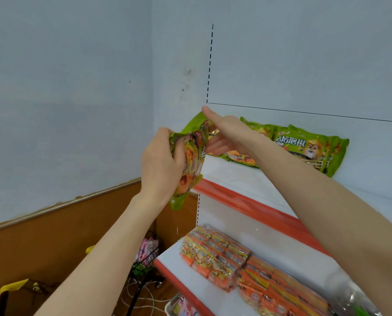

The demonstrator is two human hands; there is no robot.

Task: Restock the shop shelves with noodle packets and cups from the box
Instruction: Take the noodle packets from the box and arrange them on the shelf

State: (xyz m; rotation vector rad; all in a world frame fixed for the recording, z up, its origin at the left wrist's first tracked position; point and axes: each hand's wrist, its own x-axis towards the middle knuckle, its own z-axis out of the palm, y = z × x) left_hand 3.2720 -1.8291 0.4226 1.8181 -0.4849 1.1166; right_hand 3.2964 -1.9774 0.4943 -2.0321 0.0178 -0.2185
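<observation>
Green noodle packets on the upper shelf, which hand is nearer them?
Right. The right hand is at the left end of the shelved packets; the left hand grips another green packet further left.

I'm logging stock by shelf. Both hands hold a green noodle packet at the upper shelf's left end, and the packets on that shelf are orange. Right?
No. In the head view the left hand and right hand hold a green noodle packet at the left end of the upper shelf, but the shelved packets there are green; the orange packets lie on the lower shelf.
</observation>
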